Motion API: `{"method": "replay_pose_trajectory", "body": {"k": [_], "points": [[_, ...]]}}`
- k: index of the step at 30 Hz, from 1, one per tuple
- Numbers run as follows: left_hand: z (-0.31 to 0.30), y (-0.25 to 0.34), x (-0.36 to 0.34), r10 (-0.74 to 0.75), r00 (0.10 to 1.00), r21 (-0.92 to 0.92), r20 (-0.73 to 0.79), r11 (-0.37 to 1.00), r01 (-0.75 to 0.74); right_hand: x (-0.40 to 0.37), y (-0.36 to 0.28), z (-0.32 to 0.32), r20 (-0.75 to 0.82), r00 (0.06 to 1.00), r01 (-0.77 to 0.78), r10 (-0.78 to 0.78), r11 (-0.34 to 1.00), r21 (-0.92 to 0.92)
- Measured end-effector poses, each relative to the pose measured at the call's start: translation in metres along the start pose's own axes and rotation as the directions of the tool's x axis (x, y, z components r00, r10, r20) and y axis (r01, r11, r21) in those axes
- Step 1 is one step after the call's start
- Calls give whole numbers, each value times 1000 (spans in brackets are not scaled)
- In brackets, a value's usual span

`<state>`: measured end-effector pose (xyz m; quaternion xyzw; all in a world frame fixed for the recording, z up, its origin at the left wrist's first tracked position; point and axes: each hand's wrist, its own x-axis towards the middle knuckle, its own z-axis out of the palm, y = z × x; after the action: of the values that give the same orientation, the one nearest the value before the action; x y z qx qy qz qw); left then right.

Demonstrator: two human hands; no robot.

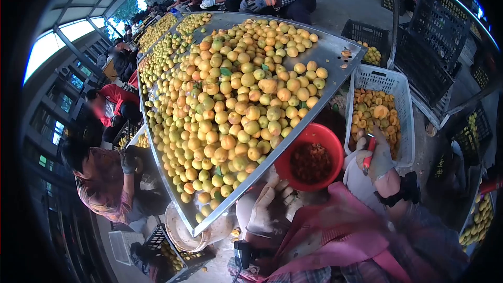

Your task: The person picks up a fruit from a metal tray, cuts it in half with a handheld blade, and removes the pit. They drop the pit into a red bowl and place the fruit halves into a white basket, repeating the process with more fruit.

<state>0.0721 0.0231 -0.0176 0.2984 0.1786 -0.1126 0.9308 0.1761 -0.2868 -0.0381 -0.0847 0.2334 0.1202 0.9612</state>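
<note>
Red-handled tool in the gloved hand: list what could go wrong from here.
1. The right hand grips the red-handled tool beside the white crate. Its working end is hidden, so a slip could catch the glove.
2. Apricots are heaped up to the edge of the metal table above the red bowl, so some may roll off.

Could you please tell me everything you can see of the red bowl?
The red bowl is round, plastic-looking and upright, next to the edge of the metal table. It holds a dark brownish heap, perhaps pits. The white crate stands beside it; the left hand is below it, the right hand, gripping a red-handled tool, beside it.
</note>
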Motion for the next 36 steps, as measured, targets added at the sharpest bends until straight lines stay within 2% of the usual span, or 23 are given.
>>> {"method": "replay_pose_trajectory", "body": {"k": [2, 3, 4, 5, 7, 9, 10, 11, 12, 13, 14, 15, 16, 18, 20, 22, 23, 27, 30, 31, 33, 36], "points": [[-14, 5, 5, 56, 998, -13, 1, 998, -56, 2, 21, 12, 54, 991, -115, 123, 984, -136], [-20, 10, 7, 61, 997, -18, 44, 998, -60, -4, 40, 32, 33, 998, -40, 56, 934, -356], [-28, 14, 10, 70, 994, -23, 87, 997, -68, 1, 54, 43, 32, 997, -46, 68, 891, -452], [-45, 13, 16, 64, 981, -55, 185, 997, -55, 1, 70, 62, 79, 995, 4, 59, 778, -628], [-58, 9, 19, 81, 967, -94, 241, 994, -60, 14, 103, 92, 171, 979, 95, 108, 500, -861], [-69, 7, 24, 45, 931, -119, 363, 993, -1, 39, 142, 114, 241, 955, 212, 172, 171, -962], [-71, 5, 25, 80, 928, -148, 364, 989, -27, 54, 163, 119, 261, 948, 248, 183, 94, -964], [-73, 4, 25, 83, 923, -172, 376, 985, -18, 67, 182, 128, 240, 947, 255, 213, -45, -966], [-74, 3, 25, 86, 917, -195, 388, 981, -10, 81, 198, 134, 216, 946, 263, 240, -184, -947], [-71, 7, 21, 72, 929, -164, 363, 986, -12, 125, 214, 117, 529, 779, 613, 336, -584, -532], [-70, 8, 19, 107, 926, -192, 362, 981, -38, 161, 229, 105, 659, 498, 668, 564, -734, 124], [-70, 9, 18, 87, 925, -182, 369, 983, -19, 138, 251, 125, 581, 781, 589, 228, -576, -566], [-71, 8, 18, 64, 925, -171, 375, 985, 1, 152, 264, 129, 696, 622, 718, 359, -615, -324], [-75, 6, 20, 95, 915, -205, 391, 979, -15, 156, 291, 143, 568, 768, 607, 295, -617, -501], [-77, 5, 19, 68, 916, -119, 396, 993, -22, 175, 312, 139, 556, 752, 624, 354, -653, -429], [-76, 8, 20, 87, 909, -110, 407, 993, -46, 191, 325, 137, 450, 780, 572, 435, -788, -229], [-76, 8, 21, 72, 911, -93, 406, 995, -37, 199, 328, 135, 362, 803, 561, 475, -807, -186], [-79, 8, 25, 71, 910, -115, 407, 993, -27, 194, 325, 135, 394, 788, 570, 473, -802, -178], [-83, 7, 28, 110, 902, -178, 418, 983, -37, 172, 303, 143, 520, 652, 757, 551, -436, -487], [-84, 6, 28, 139, 891, -222, 432, 974, -45, 161, 295, 141, 517, 658, 753, 548, -444, -487], [-79, 11, 24, 168, 898, -237, 406, 969, -75, 131, 272, 131, 602, 563, 799, 566, -186, -572], [-78, 9, 22, 275, 901, -244, 336, 949, -199, 78, 243, 112, 612, 573, 775, 546, -119, -620]]}}
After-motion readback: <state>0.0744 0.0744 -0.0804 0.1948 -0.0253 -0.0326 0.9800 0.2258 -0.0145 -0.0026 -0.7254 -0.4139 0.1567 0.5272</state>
